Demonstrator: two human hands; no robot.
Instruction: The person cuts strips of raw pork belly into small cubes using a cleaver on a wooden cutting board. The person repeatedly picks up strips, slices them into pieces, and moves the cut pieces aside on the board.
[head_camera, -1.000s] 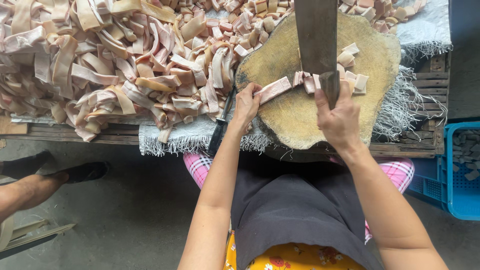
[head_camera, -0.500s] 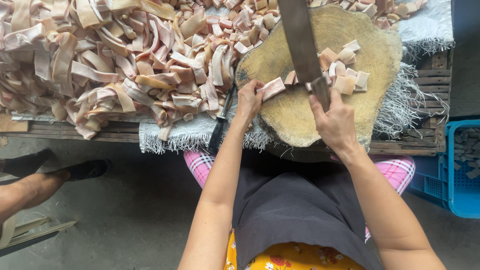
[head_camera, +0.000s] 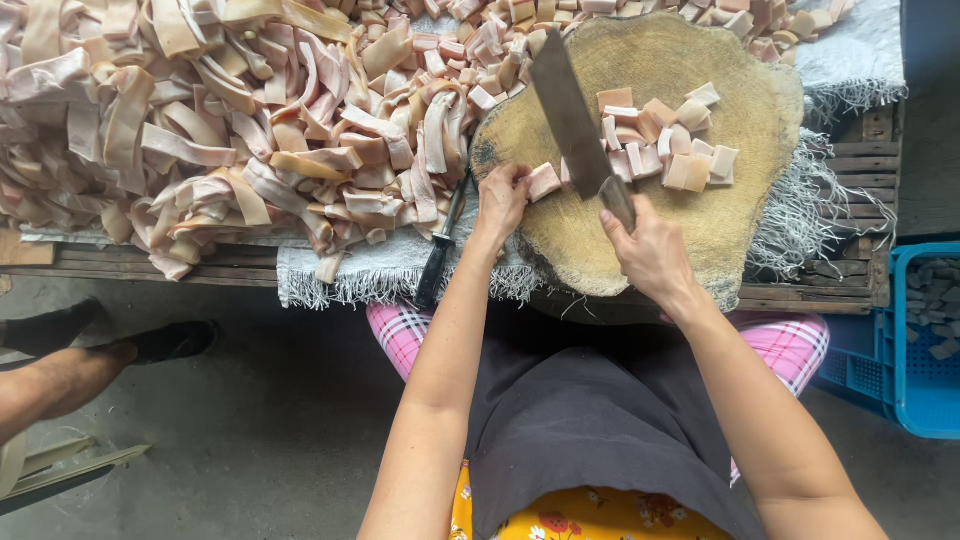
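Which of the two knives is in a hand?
The cleaver, gripped by the right hand over the block; the black-handled knife lies untouched beside it.

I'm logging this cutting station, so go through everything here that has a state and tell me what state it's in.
Cleaver: gripped by the right hand, blade down on the block.
Strip end: pinned by the left hand, beside the blade.
Cut cubes: loose, clustered right of the blade.
Uncut strips: heaped left of the block.
Wooden block: flat, scored.
Black-handled knife: lying unused.

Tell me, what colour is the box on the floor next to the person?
The crate is bright blue, seen at the right edge of the head view.
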